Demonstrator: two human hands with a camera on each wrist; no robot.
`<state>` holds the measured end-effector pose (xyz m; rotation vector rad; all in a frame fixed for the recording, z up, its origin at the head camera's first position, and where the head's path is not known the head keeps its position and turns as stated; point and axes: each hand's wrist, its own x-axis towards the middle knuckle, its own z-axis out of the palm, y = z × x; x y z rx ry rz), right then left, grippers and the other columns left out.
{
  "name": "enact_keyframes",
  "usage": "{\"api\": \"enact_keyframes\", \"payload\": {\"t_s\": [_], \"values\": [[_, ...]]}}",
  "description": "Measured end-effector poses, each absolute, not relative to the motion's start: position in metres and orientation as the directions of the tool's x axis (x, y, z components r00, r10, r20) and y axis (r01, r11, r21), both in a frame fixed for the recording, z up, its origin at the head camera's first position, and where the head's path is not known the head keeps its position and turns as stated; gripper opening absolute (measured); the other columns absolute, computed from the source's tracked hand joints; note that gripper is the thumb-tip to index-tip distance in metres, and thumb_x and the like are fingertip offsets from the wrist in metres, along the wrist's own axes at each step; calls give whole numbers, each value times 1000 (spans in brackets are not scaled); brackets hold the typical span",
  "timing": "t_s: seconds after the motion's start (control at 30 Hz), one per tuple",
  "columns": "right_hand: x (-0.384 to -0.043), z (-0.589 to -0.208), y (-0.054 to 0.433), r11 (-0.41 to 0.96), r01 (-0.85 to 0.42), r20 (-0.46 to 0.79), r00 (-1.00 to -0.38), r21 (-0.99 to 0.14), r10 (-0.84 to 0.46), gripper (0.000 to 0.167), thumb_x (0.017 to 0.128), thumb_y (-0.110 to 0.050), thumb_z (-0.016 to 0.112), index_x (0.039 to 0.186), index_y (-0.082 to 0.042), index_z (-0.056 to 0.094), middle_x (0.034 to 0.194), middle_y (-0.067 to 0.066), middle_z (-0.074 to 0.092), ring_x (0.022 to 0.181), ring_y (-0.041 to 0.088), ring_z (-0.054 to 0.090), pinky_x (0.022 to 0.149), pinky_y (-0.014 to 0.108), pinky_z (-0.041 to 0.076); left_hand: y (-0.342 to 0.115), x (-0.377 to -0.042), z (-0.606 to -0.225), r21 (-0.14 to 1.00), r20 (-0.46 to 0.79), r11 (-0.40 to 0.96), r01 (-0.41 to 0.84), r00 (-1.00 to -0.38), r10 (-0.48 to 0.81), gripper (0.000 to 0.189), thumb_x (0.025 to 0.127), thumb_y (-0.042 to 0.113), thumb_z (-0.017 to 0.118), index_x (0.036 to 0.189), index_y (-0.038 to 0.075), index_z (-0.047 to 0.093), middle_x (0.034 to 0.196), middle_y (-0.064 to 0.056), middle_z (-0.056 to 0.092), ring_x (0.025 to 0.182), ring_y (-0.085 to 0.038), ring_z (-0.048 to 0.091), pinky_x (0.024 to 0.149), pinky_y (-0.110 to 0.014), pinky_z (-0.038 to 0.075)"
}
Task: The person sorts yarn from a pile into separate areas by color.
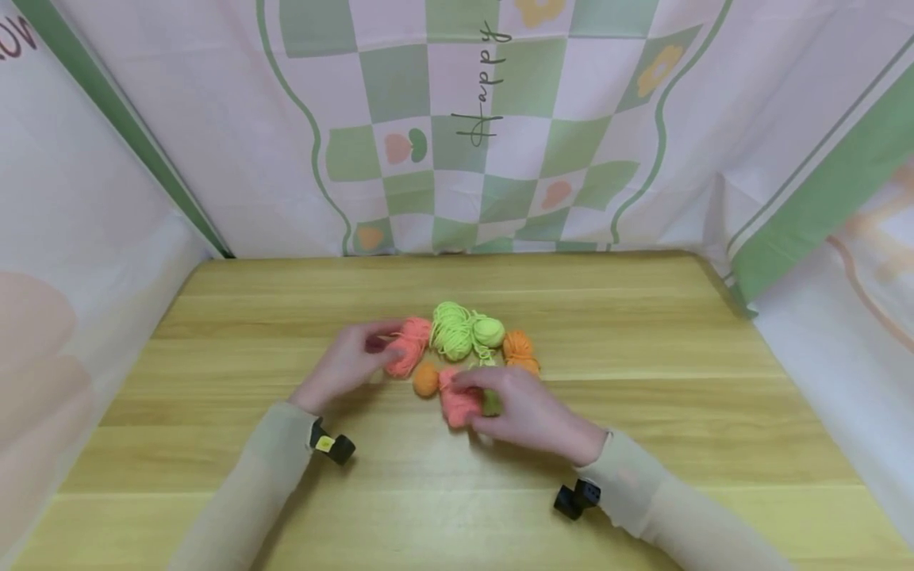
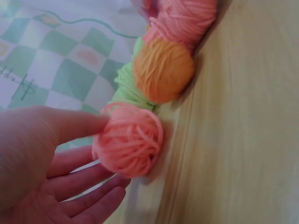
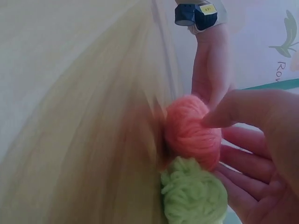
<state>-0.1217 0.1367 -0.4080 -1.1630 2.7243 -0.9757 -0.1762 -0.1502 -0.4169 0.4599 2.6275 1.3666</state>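
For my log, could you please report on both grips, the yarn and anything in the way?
Left grip around left pink yarn. Right grip around right pink yarn. Orange ball between both pinks, possibly in the way.

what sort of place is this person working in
Probably a small tabletop booth set up for filming handwork: a wooden table closed in by printed cloth at the back and both sides, a small black camera on each wrist, and yarn bundles grouped mid-table.
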Motion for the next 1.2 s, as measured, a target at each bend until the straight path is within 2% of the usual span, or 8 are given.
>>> {"api": "enact_keyframes", "payload": {"t_s": [0.13,0.3,0.6,0.8,1.2], "values": [[-121,-408,138,539,-665,202,-707,-517,-678,50,78,-19,88,124,-11,71,125,0,69,112,14,64,98,35,51,-149,-178,-420,819,10,537,203,-940,340,55,88,23,82,137,8,63,121,-7,70,102,-21,67,89,-38,56],[-121,-411,141,567,-682,226,-709,-462,-668,56,75,-33,91,123,-12,70,125,-1,67,116,15,60,102,38,48,-148,-178,-421,818,-2,542,192,-941,337,58,83,22,86,135,7,64,112,-4,71,97,-19,66,86,-37,56],[-126,-418,142,577,-693,240,-706,-432,-667,53,77,-38,90,121,-15,73,120,-3,70,111,14,61,99,37,49,-148,-181,-422,813,-35,561,156,-948,315,50,87,20,81,133,6,66,115,-5,70,102,-20,65,90,-38,55],[-129,-421,139,577,-705,248,-696,-413,-674,49,79,-35,89,121,-16,74,117,-5,71,109,13,62,97,35,49,-148,-181,-423,810,-47,570,137,-954,297,43,90,21,79,130,6,68,118,-6,70,104,-21,64,90,-39,54],[-129,-418,138,588,-704,239,-699,-399,-674,43,79,-24,87,120,-16,75,112,-6,72,104,11,63,94,34,50,-162,-182,-420,806,19,567,167,-966,258,38,93,12,73,129,1,68,121,-13,70,105,-26,64,92,-43,53]]}}
